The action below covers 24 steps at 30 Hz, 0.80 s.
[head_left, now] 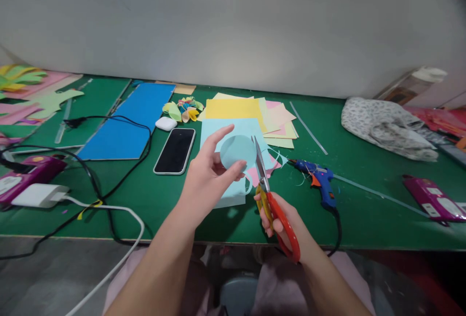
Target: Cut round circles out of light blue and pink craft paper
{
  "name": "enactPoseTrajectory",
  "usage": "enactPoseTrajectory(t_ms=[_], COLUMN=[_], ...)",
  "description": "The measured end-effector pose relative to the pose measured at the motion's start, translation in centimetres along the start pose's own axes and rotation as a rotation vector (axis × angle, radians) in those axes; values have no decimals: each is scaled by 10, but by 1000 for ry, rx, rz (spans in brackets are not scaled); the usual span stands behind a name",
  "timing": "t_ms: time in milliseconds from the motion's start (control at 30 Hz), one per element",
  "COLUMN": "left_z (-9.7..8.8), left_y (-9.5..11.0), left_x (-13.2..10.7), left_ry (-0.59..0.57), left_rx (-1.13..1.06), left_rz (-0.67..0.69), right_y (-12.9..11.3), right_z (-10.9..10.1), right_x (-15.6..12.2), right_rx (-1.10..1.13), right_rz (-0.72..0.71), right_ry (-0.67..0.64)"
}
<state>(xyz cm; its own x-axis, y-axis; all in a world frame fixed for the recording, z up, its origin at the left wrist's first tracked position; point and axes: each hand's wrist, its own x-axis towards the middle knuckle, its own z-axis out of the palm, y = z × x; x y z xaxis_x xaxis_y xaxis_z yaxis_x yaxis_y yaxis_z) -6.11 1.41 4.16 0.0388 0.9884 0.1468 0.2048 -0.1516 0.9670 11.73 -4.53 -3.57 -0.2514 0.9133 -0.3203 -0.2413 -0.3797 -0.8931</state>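
Note:
My left hand (209, 173) pinches a light blue paper circle (237, 152) between thumb and fingers, held above the green table (349, 199). My right hand (282, 219) grips scissors with red-orange handles (271, 194); their blades point up along the circle's right edge, where a thin blue paper strip curls down. Under the circle lies a light blue sheet (225, 129) on a stack of yellow and pink paper sheets (255, 112).
A blue glue gun (320, 180) lies right of the scissors, its cord running off the front edge. A black phone (175, 150), white earbud case (166, 123), folded paper petals (184, 109), blue card (131, 122), cables, white charger (38, 194) and grey cloth (389, 129) lie around.

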Motion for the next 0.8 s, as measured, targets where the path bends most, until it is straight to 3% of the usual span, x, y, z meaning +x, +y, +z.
enactPoseTrajectory(t_ms=[800], left_z=[0], left_y=[1], left_x=[0], left_ry=[51], left_rx=[-32], left_rz=[22], right_y=[3], right_z=[-2], right_x=[0], right_rx=[28], right_rz=[0], right_ry=[-3])
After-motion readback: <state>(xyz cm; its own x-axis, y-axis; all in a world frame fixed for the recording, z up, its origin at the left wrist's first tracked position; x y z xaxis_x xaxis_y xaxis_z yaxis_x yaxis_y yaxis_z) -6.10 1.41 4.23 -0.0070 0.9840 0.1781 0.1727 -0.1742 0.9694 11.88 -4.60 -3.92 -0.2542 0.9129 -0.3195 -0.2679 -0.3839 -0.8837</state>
